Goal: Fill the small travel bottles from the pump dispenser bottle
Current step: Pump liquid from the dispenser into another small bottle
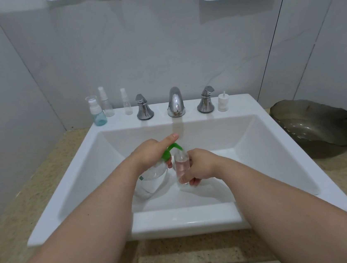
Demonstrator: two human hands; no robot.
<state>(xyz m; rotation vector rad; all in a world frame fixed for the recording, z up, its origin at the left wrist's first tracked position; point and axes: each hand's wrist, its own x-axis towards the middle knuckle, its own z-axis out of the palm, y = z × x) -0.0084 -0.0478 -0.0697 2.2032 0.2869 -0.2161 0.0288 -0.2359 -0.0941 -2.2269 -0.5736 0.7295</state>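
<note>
Midway, I'd say. Over the sink (256,143), the left hand (149,153) has its grip curled round the pump bottle (152,181). Its nozzle is at the mouth of the small bottle (181,163), which the right hand (200,163) has its grip closed on; it looks partly filled. The clear bottles (107,106) on the ledge look empty, so they're still to do.

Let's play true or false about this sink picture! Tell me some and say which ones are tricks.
1. The pump top is green. True.
2. The right hand holds the small bottle. True.
3. The dark bowl sits inside the sink. False: it stands on the counter, to the right of the sink.
4. The left hand is empty. False: it holds the pump dispenser bottle.
</note>
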